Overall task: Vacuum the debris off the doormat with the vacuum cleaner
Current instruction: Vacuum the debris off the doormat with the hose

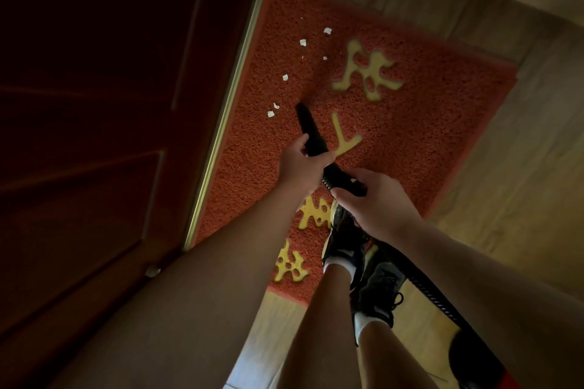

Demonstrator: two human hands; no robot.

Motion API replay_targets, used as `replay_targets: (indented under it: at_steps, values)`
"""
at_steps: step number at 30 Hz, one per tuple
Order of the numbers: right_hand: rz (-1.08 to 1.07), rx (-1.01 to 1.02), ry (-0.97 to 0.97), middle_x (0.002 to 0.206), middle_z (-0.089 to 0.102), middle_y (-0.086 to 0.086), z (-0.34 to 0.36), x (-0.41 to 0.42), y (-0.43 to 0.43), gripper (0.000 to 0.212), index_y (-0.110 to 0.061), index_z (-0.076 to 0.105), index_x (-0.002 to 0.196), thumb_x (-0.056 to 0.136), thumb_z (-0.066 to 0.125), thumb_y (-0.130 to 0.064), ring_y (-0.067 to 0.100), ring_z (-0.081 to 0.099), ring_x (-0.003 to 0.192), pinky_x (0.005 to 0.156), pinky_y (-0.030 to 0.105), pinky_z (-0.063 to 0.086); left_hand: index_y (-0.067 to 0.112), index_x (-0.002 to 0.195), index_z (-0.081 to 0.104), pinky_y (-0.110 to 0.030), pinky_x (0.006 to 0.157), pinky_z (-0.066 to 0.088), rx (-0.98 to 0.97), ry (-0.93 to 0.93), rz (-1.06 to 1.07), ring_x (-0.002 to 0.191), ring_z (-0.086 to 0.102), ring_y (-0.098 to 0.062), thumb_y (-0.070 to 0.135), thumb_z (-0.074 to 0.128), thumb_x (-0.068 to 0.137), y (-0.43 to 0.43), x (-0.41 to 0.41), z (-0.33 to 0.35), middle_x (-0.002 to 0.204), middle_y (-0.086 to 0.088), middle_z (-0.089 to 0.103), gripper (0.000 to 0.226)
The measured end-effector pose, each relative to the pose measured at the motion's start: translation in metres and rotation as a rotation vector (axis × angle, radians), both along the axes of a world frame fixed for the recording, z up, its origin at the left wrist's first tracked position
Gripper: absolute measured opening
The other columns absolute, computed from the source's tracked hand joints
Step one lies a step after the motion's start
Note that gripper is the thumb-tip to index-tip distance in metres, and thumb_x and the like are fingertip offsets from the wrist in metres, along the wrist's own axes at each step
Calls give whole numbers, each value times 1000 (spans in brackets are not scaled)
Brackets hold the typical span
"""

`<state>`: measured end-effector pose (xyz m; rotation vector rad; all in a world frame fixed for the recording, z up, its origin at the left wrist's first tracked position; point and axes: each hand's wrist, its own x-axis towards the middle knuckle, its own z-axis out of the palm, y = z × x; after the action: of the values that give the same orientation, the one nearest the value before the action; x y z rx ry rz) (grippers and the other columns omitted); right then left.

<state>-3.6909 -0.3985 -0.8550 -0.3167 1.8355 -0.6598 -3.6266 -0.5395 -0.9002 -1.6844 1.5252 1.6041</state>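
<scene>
A red doormat [410, 123] with yellow characters lies on the wooden floor beside a dark door. Several small white scraps of debris [302, 42] are scattered over its left part, two of them [272, 110] just left of the nozzle tip. The black vacuum nozzle [308, 126] points down at the mat. My left hand [300, 164] grips the nozzle's upper part. My right hand [376, 199] grips the hose end just behind it. The ribbed black hose [433, 297] runs back to the lower right.
A dark red door [110, 136] with a metal threshold strip [227, 110] borders the mat on the left. My two feet in dark shoes [363, 262] stand on the mat's near edge. The vacuum body [480, 363], black and red, sits at the bottom right on the floor.
</scene>
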Motion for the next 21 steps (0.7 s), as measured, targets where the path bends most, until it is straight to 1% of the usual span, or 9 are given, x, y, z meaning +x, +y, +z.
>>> replay_targets:
  at_steps: [2,4,6,9,13,15,17,20,21]
  values:
    - [-5,-7,-15,62,63,-1,-1,0,-2,20,-25,67,112,96,62,-35,22,59,51,44,28,42,21,155,42,-42,103,52,-4,7,1,124,60,-27,27,79,88,-3,0,-1,143,-10,56,77]
    - [-2,-11,-16,62,63,0,-1,0,-5,17,-25,68,108,96,62,-35,26,60,53,45,29,41,20,155,42,-40,102,52,-7,8,-7,125,59,-28,27,79,88,-5,1,-2,144,-10,56,77]
    - [-2,-13,-19,64,64,2,-2,0,-7,16,-25,68,107,96,62,-35,32,62,58,47,31,42,21,155,42,-44,105,51,-10,1,-16,126,58,-29,29,80,88,-6,1,-4,145,-10,55,78]
    - [19,-15,-21,62,62,0,-2,2,-9,17,-25,67,109,97,61,-37,34,61,60,47,32,40,22,154,44,-49,107,49,-19,4,-20,127,58,-29,32,81,85,-7,3,-5,143,-10,56,79]
    - [40,-15,-18,64,63,5,-1,5,-10,23,-24,65,116,98,60,-37,35,61,61,47,33,39,21,155,43,-50,108,49,-17,5,-5,128,57,-29,32,81,85,-8,9,-5,145,-10,56,79]
    - [44,-14,-14,65,64,7,1,7,-11,27,-24,64,121,98,60,-37,35,62,61,47,36,41,21,155,43,-48,108,49,-12,9,2,130,57,-29,32,81,86,-7,12,-5,145,-9,56,79]
    - [48,-13,-23,66,65,7,3,8,-13,28,-25,63,123,98,61,-37,33,63,60,48,41,45,21,155,43,-43,103,50,-12,9,10,130,57,-29,32,80,87,-8,16,-5,146,-8,56,78]
    - [59,-11,-43,69,66,7,4,9,-15,22,-27,65,116,97,61,-38,32,63,61,49,38,43,20,155,42,-28,83,47,-13,2,20,128,57,-27,28,78,90,-10,20,-4,148,-10,53,75]
    - [68,-8,-41,70,66,7,4,9,-17,20,-29,64,115,97,60,-39,32,63,62,49,38,43,20,156,42,-27,83,46,-13,4,28,128,57,-27,27,78,90,-11,21,-4,149,-10,53,75]
